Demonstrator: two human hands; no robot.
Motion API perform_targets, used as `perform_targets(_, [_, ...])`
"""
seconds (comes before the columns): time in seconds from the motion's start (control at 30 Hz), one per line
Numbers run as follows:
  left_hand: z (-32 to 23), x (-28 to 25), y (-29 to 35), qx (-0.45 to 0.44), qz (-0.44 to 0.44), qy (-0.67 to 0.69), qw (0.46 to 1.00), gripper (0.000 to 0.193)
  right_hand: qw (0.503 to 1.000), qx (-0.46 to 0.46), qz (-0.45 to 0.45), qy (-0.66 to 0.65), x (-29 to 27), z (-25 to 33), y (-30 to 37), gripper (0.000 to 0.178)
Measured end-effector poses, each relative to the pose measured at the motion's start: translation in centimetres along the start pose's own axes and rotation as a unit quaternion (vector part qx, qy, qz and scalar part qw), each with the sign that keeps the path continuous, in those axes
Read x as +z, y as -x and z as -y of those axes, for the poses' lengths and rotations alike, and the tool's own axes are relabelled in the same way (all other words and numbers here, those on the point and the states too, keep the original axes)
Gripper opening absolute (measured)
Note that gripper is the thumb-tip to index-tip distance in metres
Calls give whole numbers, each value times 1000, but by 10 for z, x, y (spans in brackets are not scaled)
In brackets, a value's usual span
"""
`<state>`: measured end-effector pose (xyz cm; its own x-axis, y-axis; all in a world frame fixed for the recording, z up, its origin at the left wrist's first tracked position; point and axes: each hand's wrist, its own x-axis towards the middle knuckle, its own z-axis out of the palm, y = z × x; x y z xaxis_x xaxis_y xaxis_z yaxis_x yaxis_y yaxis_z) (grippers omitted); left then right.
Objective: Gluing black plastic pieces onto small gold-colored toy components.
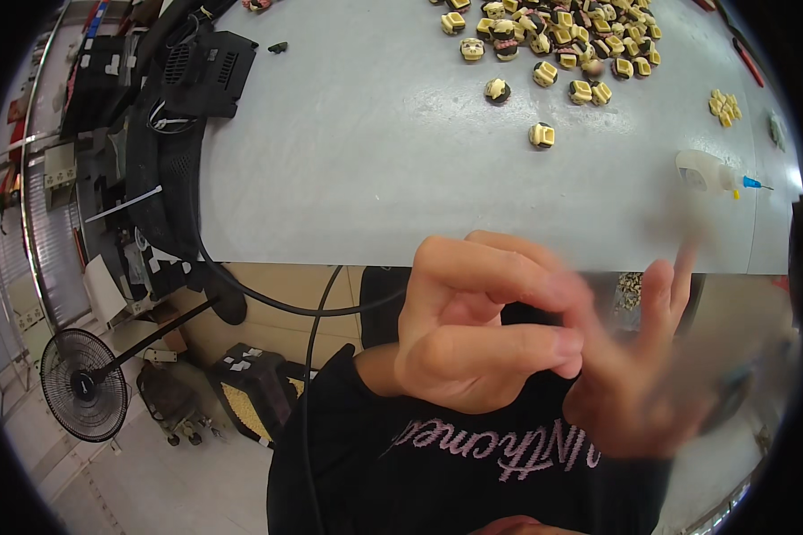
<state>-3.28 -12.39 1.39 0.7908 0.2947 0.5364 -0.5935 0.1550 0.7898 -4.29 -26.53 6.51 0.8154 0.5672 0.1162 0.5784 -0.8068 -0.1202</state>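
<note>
My left hand is raised over my lap, just in front of the table edge. Its thumb and index finger are pinched together, and whatever lies between the tips is too hidden to make out. Close beside it is my right hand, smeared by motion, with some fingers pointing up and others near the left fingertips. What it may hold is lost in the blur. Beyond the hands, one small cream-and-black figure piece lies apart on the grey table. A large pile of similar figure pieces spreads behind it.
A clear squeeze bottle with a blue needle tip lies at right, near a cluster of small yellow pieces. A black vented device stands far left. Black cables hang below the table edge. A fan stands lower left.
</note>
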Motion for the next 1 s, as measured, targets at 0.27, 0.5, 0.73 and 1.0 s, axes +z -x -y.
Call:
perform_targets(0.27, [7, -5, 0, 27, 15, -63, 998, 21, 999, 40, 6, 17, 5, 7, 2, 42])
perform_targets(0.5, [8, -3, -2, 47, 10, -63, 997, 22, 1000, 19, 0, -3, 1, 5, -1, 39])
perform_targets(0.73, [0, -5, 3, 26, 66, -22, 997, 23, 994, -29, -71, -72, 14, -4, 2, 39])
perform_targets(1.0, [2, 5, 8, 35, 9, -6, 999, 25, 997, -9, -46, -66, 9, -2, 4, 40])
